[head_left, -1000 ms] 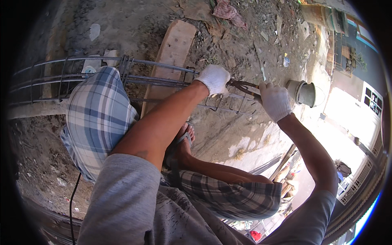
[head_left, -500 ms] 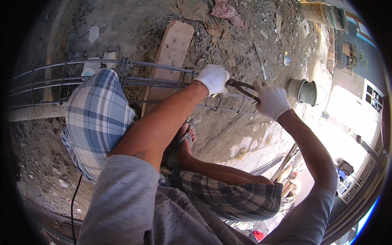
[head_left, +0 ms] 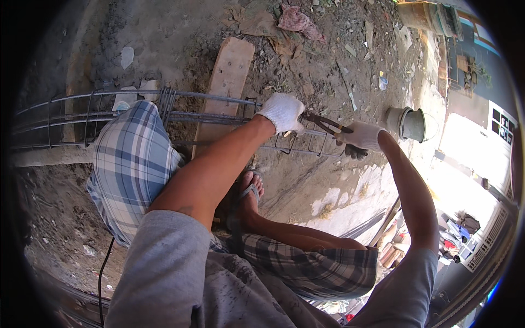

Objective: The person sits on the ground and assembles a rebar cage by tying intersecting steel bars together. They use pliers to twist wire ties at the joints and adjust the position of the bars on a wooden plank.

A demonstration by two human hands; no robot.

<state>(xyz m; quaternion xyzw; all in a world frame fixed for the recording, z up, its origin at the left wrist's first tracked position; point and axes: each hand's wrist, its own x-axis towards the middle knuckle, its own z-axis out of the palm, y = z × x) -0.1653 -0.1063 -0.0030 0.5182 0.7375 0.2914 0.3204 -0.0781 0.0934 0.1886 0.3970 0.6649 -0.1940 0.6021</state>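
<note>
My left hand (head_left: 282,113), in a white knit glove, is closed at the right part of a rebar cage (head_left: 213,98); its fingertips are mostly hidden behind the glove's back. In a white glove with darkened fingertips, my right hand (head_left: 362,138) grips the handles of a pair of pincers (head_left: 324,122). The pincers' jaws meet the bars right beside my left hand. Thin square stirrups (head_left: 285,143) ring the long bars, and several are bunched together (head_left: 166,104) further left. Any tie wire there is too small to make out.
A wooden plank (head_left: 232,65) lies under the cage. My plaid-covered knee (head_left: 128,142) is against the bars, and my sandalled foot (head_left: 251,187) is on the dirt below. A grey bucket (head_left: 411,125) stands at the right, near a wall. Rags (head_left: 298,23) lie at the far side.
My right hand has turned over on the pincers, its wrist raised and its dark fingertips now showing below. The left hand stays at the same spot on the bars.
</note>
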